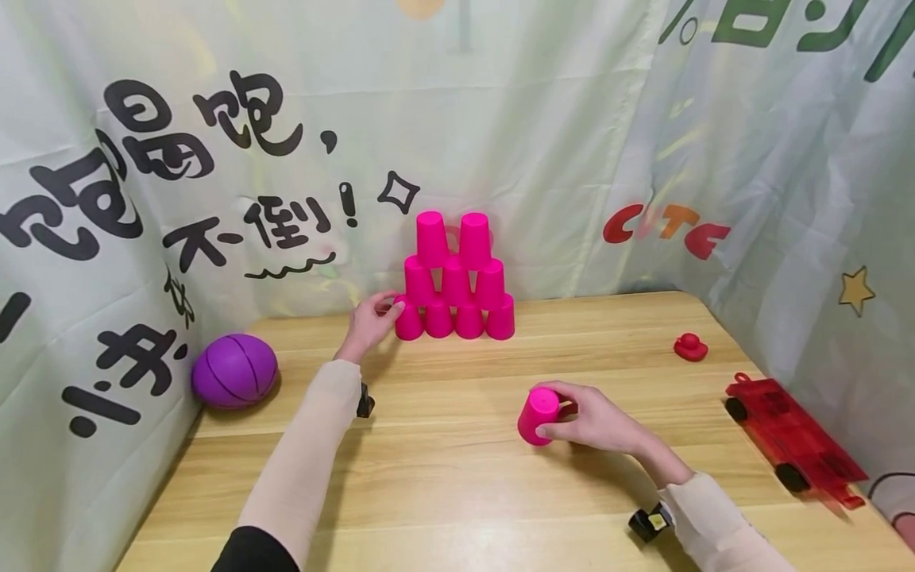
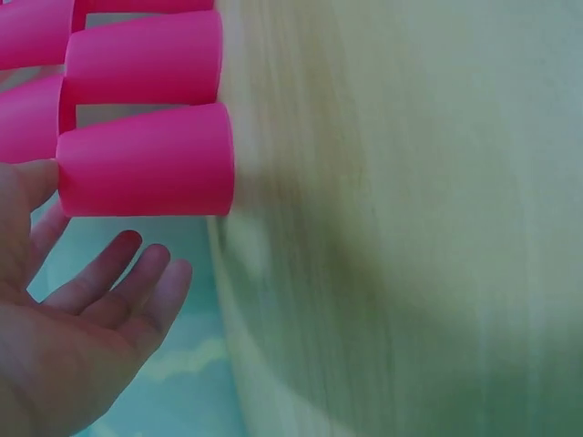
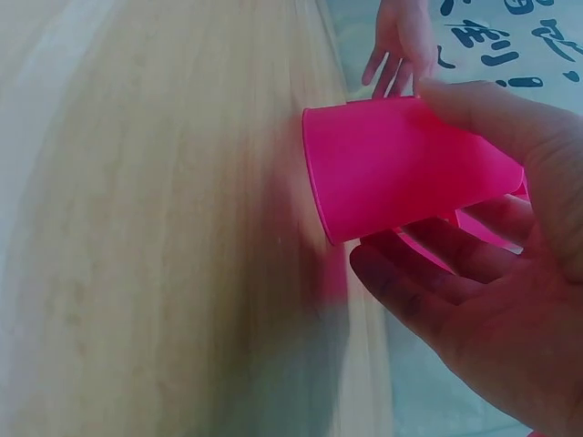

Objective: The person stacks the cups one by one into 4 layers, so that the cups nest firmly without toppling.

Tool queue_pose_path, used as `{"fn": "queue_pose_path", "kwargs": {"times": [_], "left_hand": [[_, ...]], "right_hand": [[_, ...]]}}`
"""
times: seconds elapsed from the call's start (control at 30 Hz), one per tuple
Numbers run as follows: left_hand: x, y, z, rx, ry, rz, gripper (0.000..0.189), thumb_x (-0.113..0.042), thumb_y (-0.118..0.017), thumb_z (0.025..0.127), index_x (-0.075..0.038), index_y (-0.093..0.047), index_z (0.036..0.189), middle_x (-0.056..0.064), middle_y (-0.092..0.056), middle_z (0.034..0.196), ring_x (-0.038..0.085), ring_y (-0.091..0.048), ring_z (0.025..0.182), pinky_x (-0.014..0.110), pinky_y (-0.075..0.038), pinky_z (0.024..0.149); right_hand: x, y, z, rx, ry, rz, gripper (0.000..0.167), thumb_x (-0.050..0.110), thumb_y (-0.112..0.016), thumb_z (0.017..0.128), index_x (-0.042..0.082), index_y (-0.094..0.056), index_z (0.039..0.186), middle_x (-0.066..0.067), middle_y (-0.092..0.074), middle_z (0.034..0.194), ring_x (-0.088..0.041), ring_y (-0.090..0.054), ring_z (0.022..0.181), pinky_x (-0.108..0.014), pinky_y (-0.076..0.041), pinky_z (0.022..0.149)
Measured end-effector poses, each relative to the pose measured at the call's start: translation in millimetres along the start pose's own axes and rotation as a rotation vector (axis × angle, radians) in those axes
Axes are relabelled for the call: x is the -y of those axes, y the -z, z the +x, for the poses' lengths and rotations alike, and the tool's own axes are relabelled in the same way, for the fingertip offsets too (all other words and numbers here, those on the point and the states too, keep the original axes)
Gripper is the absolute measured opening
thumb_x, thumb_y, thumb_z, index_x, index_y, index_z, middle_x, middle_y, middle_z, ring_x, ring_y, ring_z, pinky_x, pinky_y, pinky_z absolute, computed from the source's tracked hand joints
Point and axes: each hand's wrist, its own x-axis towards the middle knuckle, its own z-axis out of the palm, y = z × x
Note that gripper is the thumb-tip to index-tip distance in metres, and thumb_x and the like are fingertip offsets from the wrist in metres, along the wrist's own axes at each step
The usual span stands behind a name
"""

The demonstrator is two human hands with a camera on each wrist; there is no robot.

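Note:
Pink cups (image 1: pixel 455 278) stand upside down in a stepped stack at the back of the table, two on top, three in the middle row and several at the bottom. My left hand (image 1: pixel 368 324) pinches the top of the leftmost bottom cup (image 2: pixel 150 164) between thumb and index finger, its other fingers spread loosely beside it. Near the middle of the table, my right hand (image 1: pixel 596 417) grips another pink cup (image 1: pixel 538 417), thumb on one side and fingers round the other. This cup is upside down, its wide rim (image 3: pixel 317 177) slightly tilted and close over the table.
A purple ball (image 1: pixel 234 371) lies at the table's left edge. On the right are a small red toy (image 1: pixel 690 347) and a see-through red toy car (image 1: pixel 793 433) near the edge. A printed curtain (image 1: pixel 543 159) hangs right behind the stack.

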Motion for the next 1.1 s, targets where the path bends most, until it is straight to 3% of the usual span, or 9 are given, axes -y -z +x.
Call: {"fn": "queue_pose_path", "kwargs": {"times": [0.2, 0.37, 0.47, 0.7, 0.9, 1.1], "left_hand": [[0.1, -2.7, -0.4, -0.012, -0.001, -0.018, 0.046, -0.031, -0.065, 0.105, -0.010, -0.062, 0.145, 0.026, -0.072, 0.127, 0.039, -0.068, 0.118, 0.051, -0.057, 0.100], [1.0, -4.5, -0.3, -0.021, 0.022, -0.020, 0.044, -0.031, -0.065, 0.105, -0.011, -0.063, 0.145, 0.025, -0.072, 0.125, 0.037, -0.069, 0.116, 0.047, -0.058, 0.096], [-0.3, -4.2, -1.4, -0.017, 0.031, -0.032, 0.045, -0.031, -0.065, 0.105, -0.011, -0.063, 0.145, 0.025, -0.073, 0.125, 0.037, -0.069, 0.116, 0.046, -0.058, 0.094], [-2.4, -3.1, -3.3, -0.019, 0.037, -0.042, 0.044, -0.032, -0.065, 0.105, -0.012, -0.063, 0.144, 0.024, -0.073, 0.125, 0.036, -0.069, 0.115, 0.044, -0.059, 0.089], [-2.3, -3.6, -3.9, -0.017, 0.043, -0.046, 0.044, -0.032, -0.064, 0.106, -0.013, -0.062, 0.145, 0.024, -0.072, 0.127, 0.036, -0.069, 0.117, 0.045, -0.060, 0.091], [-3.5, -2.5, -3.8, -0.013, 0.067, -0.054, 0.044, -0.032, -0.065, 0.105, -0.015, -0.062, 0.146, 0.023, -0.071, 0.128, 0.035, -0.068, 0.117, 0.045, -0.060, 0.091]], "right_hand": [[11, 6, 13.0, -0.058, -0.011, -0.076, 0.052, 0.030, -0.085, 0.090, 0.009, -0.067, 0.133, 0.000, -0.075, 0.114, -0.016, -0.072, 0.103, -0.043, -0.063, 0.092], [31, 17, 30.9, -0.122, 0.030, -0.122, 0.051, 0.029, -0.085, 0.090, 0.008, -0.067, 0.133, 0.000, -0.076, 0.114, -0.020, -0.071, 0.102, -0.049, -0.061, 0.093], [48, 27, 45.5, -0.153, 0.057, -0.122, 0.048, 0.026, -0.086, 0.089, 0.009, -0.068, 0.131, -0.001, -0.076, 0.112, -0.020, -0.070, 0.100, -0.049, -0.061, 0.093], [96, 57, 84.5, -0.234, 0.071, -0.128, 0.054, 0.032, -0.085, 0.090, 0.015, -0.066, 0.138, -0.003, -0.074, 0.115, -0.021, -0.070, 0.102, -0.035, -0.059, 0.089], [138, 77, 117.8, -0.290, 0.079, -0.066, 0.056, 0.035, -0.083, 0.092, 0.019, -0.063, 0.142, -0.004, -0.073, 0.116, -0.024, -0.072, 0.102, -0.038, -0.061, 0.086], [163, 88, 148.3, -0.327, 0.099, -0.109, 0.060, 0.038, -0.080, 0.093, 0.018, -0.058, 0.146, -0.004, -0.070, 0.124, -0.025, -0.070, 0.105, -0.039, -0.060, 0.086]]}}
